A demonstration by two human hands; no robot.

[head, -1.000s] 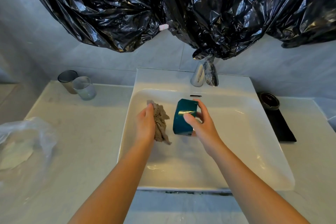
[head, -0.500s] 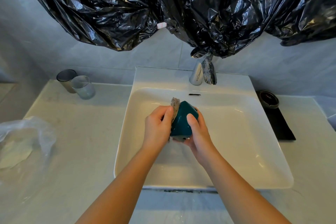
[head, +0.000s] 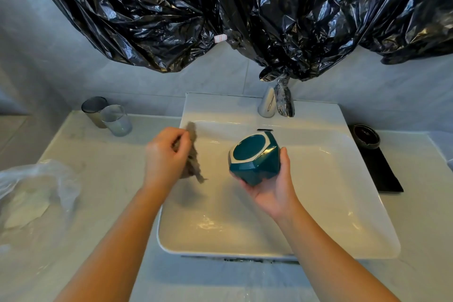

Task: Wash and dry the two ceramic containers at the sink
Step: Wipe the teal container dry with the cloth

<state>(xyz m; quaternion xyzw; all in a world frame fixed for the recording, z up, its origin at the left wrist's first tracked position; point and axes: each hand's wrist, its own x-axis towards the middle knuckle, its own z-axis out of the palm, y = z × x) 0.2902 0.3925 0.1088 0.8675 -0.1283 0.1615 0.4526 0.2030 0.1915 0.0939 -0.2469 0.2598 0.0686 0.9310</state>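
**Teal pot cradled over the sink, rag in the other hand**

The right hand point(head: 272, 186) cups a teal ceramic container point(head: 255, 159) from below, fingers curled under its faceted belly and thumb up its right flank. The pot is tipped so its base faces the camera: a teal disc ringed in bare white. It hangs above the middle of the sink point(head: 343, 203), touching nothing but the hand.

Judged from the glaze and its shine, the pot is stiff, fairly heavy for its size, slick when wet, and likely to chip if it drops onto the hard basin. The angled facets give fingers a ledge, so a hold around the widest band looks safer than one on the smooth base.

The left hand point(head: 166, 154) pinches a brownish rag point(head: 193, 154) over the sink's left rim. The rag is limp, hangs loose, and is blurred.

At the back of the sink stands a faucet point(head: 267, 103), partly wrapped in plastic. To the right of the sink, a small dark dish point(head: 366, 136), possibly the second container, sits on a black mat point(head: 382, 171). To the left of the sink, on the pale countertop point(head: 98, 167), stand two glass tumblers point(head: 115, 120), and a clear plastic bag point(head: 36, 191) lies farther out. Black plastic sheeting point(head: 245, 7) hangs on the wall above the sink.
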